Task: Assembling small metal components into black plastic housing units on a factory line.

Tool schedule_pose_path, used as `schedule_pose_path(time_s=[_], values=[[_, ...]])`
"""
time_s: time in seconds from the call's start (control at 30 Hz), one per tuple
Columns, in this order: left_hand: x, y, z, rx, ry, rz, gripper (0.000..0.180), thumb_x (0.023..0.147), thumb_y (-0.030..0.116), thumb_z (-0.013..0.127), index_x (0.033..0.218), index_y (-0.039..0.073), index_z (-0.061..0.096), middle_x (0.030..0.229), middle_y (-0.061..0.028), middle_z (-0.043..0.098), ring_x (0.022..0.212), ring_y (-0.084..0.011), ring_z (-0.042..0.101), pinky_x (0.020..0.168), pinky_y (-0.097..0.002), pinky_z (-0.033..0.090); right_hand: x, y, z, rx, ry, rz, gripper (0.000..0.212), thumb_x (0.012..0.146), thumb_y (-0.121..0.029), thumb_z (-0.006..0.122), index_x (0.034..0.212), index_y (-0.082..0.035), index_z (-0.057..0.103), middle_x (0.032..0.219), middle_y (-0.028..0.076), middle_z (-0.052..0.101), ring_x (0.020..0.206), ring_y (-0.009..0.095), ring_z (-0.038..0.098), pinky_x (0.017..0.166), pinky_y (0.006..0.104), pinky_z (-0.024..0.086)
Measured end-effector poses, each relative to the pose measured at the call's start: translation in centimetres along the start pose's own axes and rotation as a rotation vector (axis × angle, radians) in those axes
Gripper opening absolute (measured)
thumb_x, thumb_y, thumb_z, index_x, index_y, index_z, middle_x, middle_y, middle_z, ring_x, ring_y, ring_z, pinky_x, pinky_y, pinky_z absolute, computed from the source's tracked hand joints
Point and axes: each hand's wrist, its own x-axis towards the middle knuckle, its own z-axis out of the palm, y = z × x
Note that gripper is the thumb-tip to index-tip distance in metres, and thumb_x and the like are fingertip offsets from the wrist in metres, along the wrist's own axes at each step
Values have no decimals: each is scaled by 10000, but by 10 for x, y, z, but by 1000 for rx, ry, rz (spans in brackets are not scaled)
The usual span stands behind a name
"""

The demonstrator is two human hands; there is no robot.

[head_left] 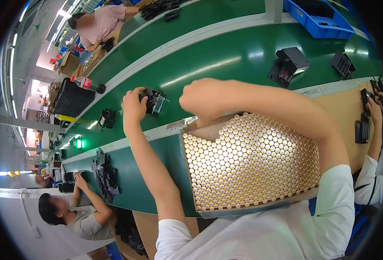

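Note:
My left hand (134,106) is closed on a black plastic case (157,104) with a clear-looking side, over the green conveyor belt (174,78). My right hand (200,99) is bent downward at the far left corner of an open cardboard box (190,182). Its fingers are curled and mostly hidden behind the hand, so what they hold does not show. Small shiny cylindrical batteries (243,164) stand upright in tight rows in the box, with a gap in the rows at the corner near my right hand. My right forearm passes over the box.
More black cases (289,65) rest on the belt, one (107,118) left of my left hand. A blue bin (319,19) stands far right. Black pieces (104,173) lie piled on the left table. Co-workers sit at the left (87,221), far left (102,26) and right (371,182).

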Motion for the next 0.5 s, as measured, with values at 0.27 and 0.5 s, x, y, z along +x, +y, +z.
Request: schedule_pose_path(time_s=[0.27, 0.5], values=[[-1, 8, -21, -688, -18, -198, 333, 917, 59, 674, 1215, -70, 603, 1034, -169, 726, 838, -223, 704, 777, -310, 560, 29, 50, -1, 698, 87, 76, 94, 748, -102, 712, 730, -13, 736, 646, 98, 699, 501, 184, 610, 522, 304, 503], [2, 42, -9, -1332, -123, -275, 326, 974, 52, 630, 1262, -61, 526, 1006, -168, 674, 862, -245, 709, 797, -388, 625, 66, 56, 0, 845, 437, 204, 103, 776, -68, 710, 800, 18, 761, 683, 95, 721, 530, 172, 625, 542, 283, 499]])
